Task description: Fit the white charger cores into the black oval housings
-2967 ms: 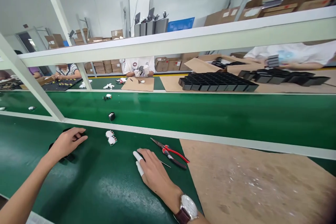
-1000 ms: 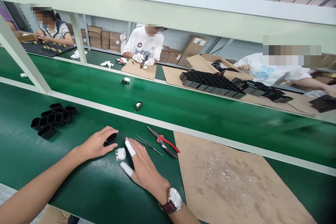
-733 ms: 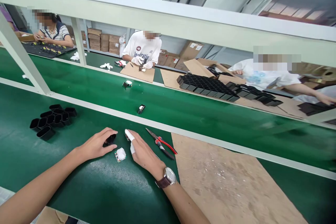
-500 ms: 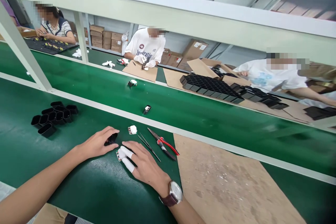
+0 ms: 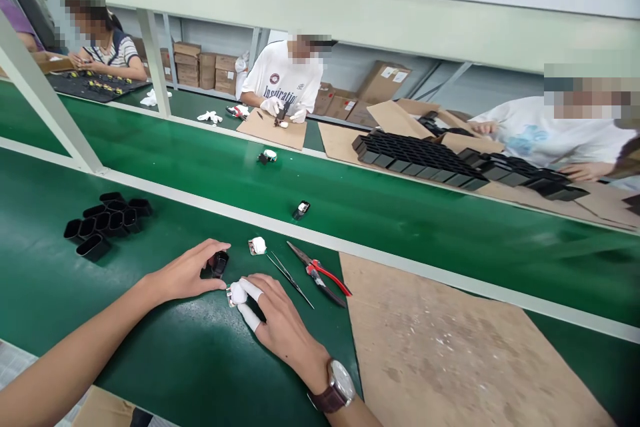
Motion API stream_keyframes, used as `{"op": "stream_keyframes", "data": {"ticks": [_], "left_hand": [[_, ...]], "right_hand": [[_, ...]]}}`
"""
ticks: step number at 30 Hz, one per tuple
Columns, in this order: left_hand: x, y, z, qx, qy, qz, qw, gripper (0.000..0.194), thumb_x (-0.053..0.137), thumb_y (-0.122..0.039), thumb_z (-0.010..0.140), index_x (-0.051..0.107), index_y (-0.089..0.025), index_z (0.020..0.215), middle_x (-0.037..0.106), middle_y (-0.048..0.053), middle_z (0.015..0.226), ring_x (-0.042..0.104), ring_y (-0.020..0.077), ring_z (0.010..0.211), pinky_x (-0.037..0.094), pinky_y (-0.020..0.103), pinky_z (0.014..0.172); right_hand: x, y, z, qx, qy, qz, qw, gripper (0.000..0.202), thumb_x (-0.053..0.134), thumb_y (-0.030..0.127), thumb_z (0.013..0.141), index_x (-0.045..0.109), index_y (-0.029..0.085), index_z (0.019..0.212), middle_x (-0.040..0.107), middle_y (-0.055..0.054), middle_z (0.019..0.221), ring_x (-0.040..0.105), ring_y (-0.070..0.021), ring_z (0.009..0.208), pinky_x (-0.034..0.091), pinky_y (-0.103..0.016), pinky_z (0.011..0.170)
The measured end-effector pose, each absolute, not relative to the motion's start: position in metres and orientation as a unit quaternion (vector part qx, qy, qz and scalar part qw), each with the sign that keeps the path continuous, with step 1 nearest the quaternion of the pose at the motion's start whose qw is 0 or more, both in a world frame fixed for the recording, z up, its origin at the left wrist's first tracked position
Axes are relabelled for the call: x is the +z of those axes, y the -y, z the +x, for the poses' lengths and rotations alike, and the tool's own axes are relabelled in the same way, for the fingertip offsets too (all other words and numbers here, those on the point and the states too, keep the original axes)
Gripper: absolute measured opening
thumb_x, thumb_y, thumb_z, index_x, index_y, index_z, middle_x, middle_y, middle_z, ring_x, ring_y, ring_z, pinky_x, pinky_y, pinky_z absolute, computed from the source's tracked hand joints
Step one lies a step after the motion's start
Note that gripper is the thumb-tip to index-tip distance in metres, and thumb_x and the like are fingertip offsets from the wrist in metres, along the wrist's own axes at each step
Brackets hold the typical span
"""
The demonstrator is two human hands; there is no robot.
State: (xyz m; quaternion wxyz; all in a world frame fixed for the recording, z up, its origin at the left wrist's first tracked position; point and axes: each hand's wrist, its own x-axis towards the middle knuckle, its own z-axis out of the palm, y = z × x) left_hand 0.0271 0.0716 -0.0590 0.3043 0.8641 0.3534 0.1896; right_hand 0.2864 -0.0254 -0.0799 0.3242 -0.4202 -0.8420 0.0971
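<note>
My left hand (image 5: 186,273) curves round a small black plastic housing (image 5: 219,264), thumb on the near side and fingers on the far side. My right hand (image 5: 280,317), with white finger cots on the thumb and a finger and a watch at the wrist, pinches a white rounded part with a small metallic plate (image 5: 237,293). That part is close beside the left thumb and the housing. Another such white part (image 5: 257,245) lies just beyond the hands. Tweezers (image 5: 290,278) and red-and-black long-nose pliers (image 5: 319,273) lie to its right.
Several empty black housings (image 5: 103,223) stand at left. A stained cardboard sheet (image 5: 450,333) covers the right of the bench. Past a pale rail, a filled housing (image 5: 301,209) and a white-and-black part (image 5: 268,156) lie on the green belt (image 5: 210,160). Co-workers sit opposite, near stacked black housings (image 5: 415,160).
The view has shifted, and things on the belt appear further right. The black housing now shows more upright between my left fingers. My right hand still has the white part beside it.
</note>
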Motion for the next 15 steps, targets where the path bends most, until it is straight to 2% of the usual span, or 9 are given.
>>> {"op": "stream_keyframes", "data": {"ticks": [2, 4, 8, 15], "left_hand": [[-0.057, -0.073, 0.026, 0.207, -0.345, 0.866, 0.298, 0.079, 0.082, -0.035, 0.087, 0.043, -0.031, 0.155, 0.057, 0.013, 0.147, 0.064, 0.0305, 0.124, 0.058, 0.047, 0.104], [-0.058, -0.072, 0.027, 0.218, -0.338, 0.864, 0.304, 0.079, 0.081, -0.03, 0.087, 0.042, -0.031, 0.156, 0.055, 0.012, 0.151, 0.059, 0.0315, 0.135, 0.053, 0.049, 0.113], [-0.066, -0.064, 0.035, 0.216, -0.335, 0.857, 0.326, 0.072, 0.073, -0.029, 0.095, 0.039, -0.034, 0.158, 0.065, 0.008, 0.143, 0.064, 0.0281, 0.13, 0.054, 0.048, 0.112], [-0.069, -0.049, 0.049, 0.228, -0.312, 0.878, 0.281, 0.084, 0.071, -0.029, 0.1, 0.018, -0.038, 0.164, 0.066, 0.008, 0.143, 0.06, 0.0274, 0.129, 0.05, 0.051, 0.11]], "right_hand": [[-0.078, 0.025, 0.286, 0.089, 0.825, -0.429, 0.357, 0.052, 0.059, 0.012, 0.099, 0.048, 0.023, 0.149, 0.069, -0.014, 0.124, 0.064, -0.029, 0.119, 0.062, -0.05, 0.096], [-0.073, 0.025, 0.286, 0.071, 0.802, -0.434, 0.404, 0.052, 0.061, 0.01, 0.098, 0.049, 0.024, 0.146, 0.069, -0.012, 0.12, 0.065, -0.0278, 0.114, 0.062, -0.05, 0.094], [-0.065, 0.027, 0.287, 0.026, 0.77, -0.432, 0.468, 0.056, 0.064, 0.004, 0.093, 0.051, 0.023, 0.144, 0.066, -0.013, 0.12, 0.063, -0.0281, 0.114, 0.06, -0.052, 0.095], [-0.067, 0.033, 0.288, -0.008, 0.785, -0.411, 0.463, 0.063, 0.068, 0.0, 0.089, 0.049, 0.018, 0.147, 0.063, -0.017, 0.124, 0.059, -0.0321, 0.119, 0.06, -0.052, 0.092]]}}
